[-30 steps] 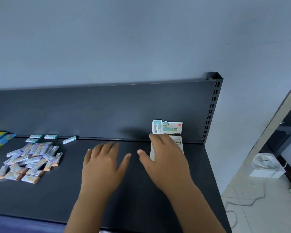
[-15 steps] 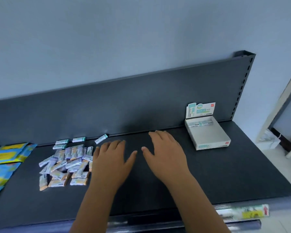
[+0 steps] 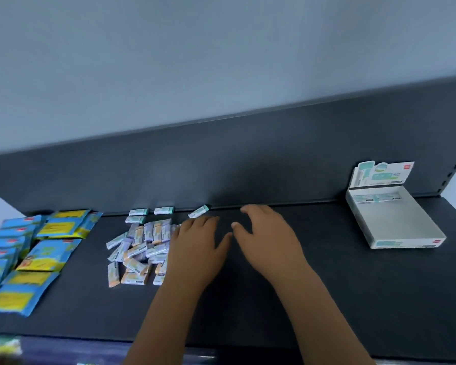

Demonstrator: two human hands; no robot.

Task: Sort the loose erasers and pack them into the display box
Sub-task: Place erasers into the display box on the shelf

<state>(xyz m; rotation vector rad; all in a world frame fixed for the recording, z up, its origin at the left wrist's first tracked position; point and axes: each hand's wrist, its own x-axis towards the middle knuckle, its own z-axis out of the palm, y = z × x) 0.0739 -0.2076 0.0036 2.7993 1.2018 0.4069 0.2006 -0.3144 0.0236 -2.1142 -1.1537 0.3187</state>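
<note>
A heap of loose wrapped erasers [image 3: 138, 248], purple-white with orange ends, lies on the dark shelf left of centre. Several green-ended erasers [image 3: 164, 210] lie apart along the back edge, one tilted eraser [image 3: 198, 211] nearest my hands. My left hand [image 3: 199, 246] is flat, fingers apart, its edge covering the right side of the heap. My right hand [image 3: 267, 233] hovers beside it, fingers spread and slightly curled, holding nothing. The white display box [image 3: 395, 223], open with its printed lid standing up, sits far right against the back panel.
Blue and yellow flat packets [image 3: 37, 256] are spread at the far left of the dark shelf [image 3: 327, 299]. The upright back panel [image 3: 248, 164] runs behind everything. The shelf's front edge lies just below my forearms.
The view has swung left. My right hand left the display box and both hands moved left to the eraser heap; the left hand now overlaps its right edge.
</note>
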